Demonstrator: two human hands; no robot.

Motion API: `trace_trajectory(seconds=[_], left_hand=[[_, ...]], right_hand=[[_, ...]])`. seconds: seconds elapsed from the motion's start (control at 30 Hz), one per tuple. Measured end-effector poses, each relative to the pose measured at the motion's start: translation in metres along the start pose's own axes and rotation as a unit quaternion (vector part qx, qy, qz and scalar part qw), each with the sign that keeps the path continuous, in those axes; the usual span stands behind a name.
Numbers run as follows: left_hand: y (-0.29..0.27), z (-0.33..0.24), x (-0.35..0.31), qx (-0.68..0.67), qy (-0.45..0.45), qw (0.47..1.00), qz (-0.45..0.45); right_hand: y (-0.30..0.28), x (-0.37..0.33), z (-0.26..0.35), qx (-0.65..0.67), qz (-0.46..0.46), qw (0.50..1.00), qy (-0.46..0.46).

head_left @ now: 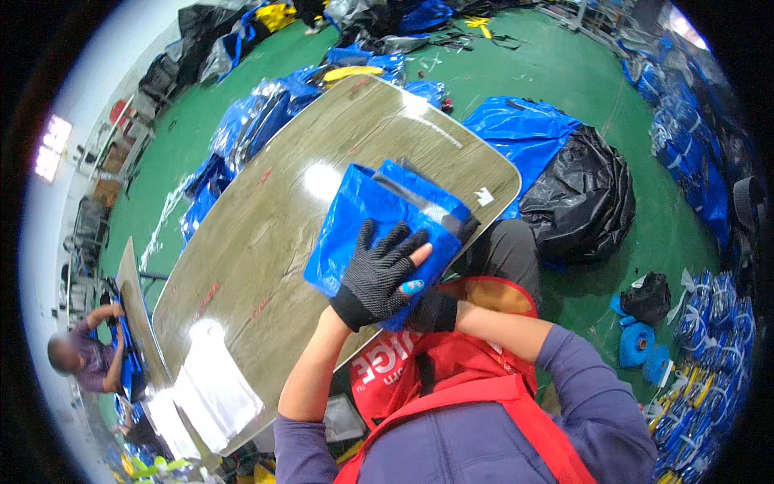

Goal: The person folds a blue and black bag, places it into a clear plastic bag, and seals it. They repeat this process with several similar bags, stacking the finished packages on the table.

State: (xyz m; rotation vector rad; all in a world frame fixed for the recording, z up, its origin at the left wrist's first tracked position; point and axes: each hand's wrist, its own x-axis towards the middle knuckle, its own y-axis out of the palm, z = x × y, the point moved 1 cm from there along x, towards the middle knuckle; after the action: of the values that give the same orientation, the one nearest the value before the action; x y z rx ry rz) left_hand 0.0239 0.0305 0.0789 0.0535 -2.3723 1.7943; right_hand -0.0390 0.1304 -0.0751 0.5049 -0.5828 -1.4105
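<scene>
- Lying on the near right part of the table, a folded blue plastic bundle (334, 234) is crossed along its far side by a grey strip (431, 210), which slants from far left to near right; no long axis is clearly shown, as the outline is nearly square.
- The bundle is covered from above by the left hand (375, 278), dark-gloved, palm down, fingers spread and directed far and right; nothing is seen pinched by it, and most of the blue surface is left exposed beyond and to the left of the fingers.
- The near right edge is met by the right hand (435, 313); its fingers are hidden, so whether anything is gripped cannot be told. Of the two, the left hand is set closer to the bundle's middle.
- The bundle is supported by the glossy brown table (242, 234), on whose near left corner white sheets (214, 395) are laid.
- To the right, a black plastic heap (584, 198) is seen on the green floor (540, 60).
- Far left, a co-worker (90, 355) is seen beside another table.
</scene>
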Motion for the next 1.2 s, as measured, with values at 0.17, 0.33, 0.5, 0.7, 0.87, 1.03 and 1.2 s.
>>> trace_trajectory(seconds=[0.17, 0.33, 0.5, 0.7, 0.87, 1.03, 1.2], left_hand=[[0.021, 0.006, 0.030, 0.027, 0.091, 0.995, 0.033], [0.042, 0.003, 0.065, 0.011, 0.169, 0.981, 0.092], [0.066, 0.008, 0.063, 0.009, 0.155, 0.982, 0.107], [0.055, -0.012, 0.058, -0.104, 0.181, 0.975, 0.070], [0.005, 0.015, 0.052, -0.121, -0.089, 0.988, -0.035], [0.035, 0.082, 0.059, -0.088, -0.178, 0.977, -0.078], [0.069, 0.104, 0.052, -0.078, -0.225, 0.967, -0.089]], right_hand=[[-0.012, -0.001, -0.035, 0.048, -0.090, 0.991, -0.090], [0.001, -0.011, -0.004, 0.363, -0.166, 0.912, 0.095], [0.048, -0.048, 0.118, -0.521, 0.222, 0.754, 0.331], [-0.001, 0.036, 0.184, -0.857, -0.065, 0.500, -0.109], [-0.085, 0.064, 0.145, -0.806, -0.024, 0.572, -0.146], [-0.072, 0.044, 0.161, -0.767, -0.094, 0.587, -0.239], [-0.027, -0.031, 0.156, -0.803, 0.069, 0.531, -0.260]])
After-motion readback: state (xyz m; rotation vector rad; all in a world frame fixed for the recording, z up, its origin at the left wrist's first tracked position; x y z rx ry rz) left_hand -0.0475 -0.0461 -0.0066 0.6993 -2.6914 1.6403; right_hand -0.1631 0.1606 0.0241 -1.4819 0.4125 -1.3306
